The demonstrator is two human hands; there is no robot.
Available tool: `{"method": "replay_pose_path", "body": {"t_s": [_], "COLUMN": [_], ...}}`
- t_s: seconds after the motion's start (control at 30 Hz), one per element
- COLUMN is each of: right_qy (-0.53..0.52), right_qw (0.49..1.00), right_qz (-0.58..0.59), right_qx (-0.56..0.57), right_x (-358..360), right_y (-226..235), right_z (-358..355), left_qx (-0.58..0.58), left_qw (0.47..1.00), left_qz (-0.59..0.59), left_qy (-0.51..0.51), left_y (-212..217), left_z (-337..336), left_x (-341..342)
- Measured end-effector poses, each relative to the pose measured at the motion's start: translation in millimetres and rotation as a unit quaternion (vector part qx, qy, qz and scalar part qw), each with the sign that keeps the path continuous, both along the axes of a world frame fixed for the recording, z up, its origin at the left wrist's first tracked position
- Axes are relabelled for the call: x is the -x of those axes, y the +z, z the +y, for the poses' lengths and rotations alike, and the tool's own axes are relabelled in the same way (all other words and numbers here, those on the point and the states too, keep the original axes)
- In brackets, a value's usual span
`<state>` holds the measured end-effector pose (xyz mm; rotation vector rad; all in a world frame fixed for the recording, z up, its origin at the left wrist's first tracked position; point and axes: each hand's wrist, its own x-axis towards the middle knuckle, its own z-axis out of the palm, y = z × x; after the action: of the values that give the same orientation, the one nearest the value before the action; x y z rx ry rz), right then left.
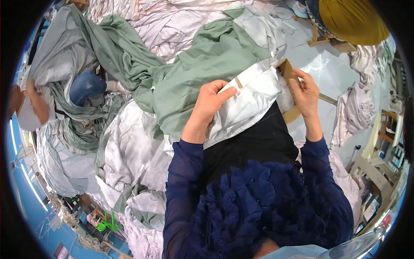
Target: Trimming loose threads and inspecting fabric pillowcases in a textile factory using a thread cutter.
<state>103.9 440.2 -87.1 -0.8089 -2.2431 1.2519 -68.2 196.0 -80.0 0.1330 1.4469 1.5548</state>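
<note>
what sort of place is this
Probably a textile or garment workshop: the left hand grips white cloth, green cloth spreads beyond it, and heaped pale cloth lies around, with another person's arm among the fabric.

Navy top (254, 198) on show, thick with ruffles; sleeves (183, 185) sheer, navy too; black garment (246, 149) across the lap; left hand (207, 102), right hand (306, 96), both bare!

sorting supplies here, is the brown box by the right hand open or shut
Open: the top of the brown box is uncovered, and pale contents show inside, beside the right hand.
</note>
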Motion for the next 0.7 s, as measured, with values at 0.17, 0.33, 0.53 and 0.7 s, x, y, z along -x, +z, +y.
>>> {"method": "replay_pose_path", "body": {"t_s": [0.17, 0.33, 0.53, 0.7], "right_qy": [0.074, 0.073, 0.153, 0.129], "right_qw": [0.997, 0.972, 0.974, 0.959], "right_qz": [0.03, 0.004, 0.005, 0.009], "right_qx": [0.012, 0.222, 0.168, 0.253], "right_x": [30, 45, 56, 72], "right_y": [-10, -33, -40, -24], "right_z": [5, 25, 21, 9], "left_qx": [0.061, 0.076, 0.083, 0.07], "left_qw": [0.992, 0.984, 0.983, 0.982], "left_qz": [0.11, 0.161, 0.151, 0.146], "left_qy": [-0.024, 0.014, 0.06, 0.099], "left_y": [9, 30, 77, 70], "left_z": [13, -10, -77, -124], "left_x": [-4, -8, -14, -23]}}
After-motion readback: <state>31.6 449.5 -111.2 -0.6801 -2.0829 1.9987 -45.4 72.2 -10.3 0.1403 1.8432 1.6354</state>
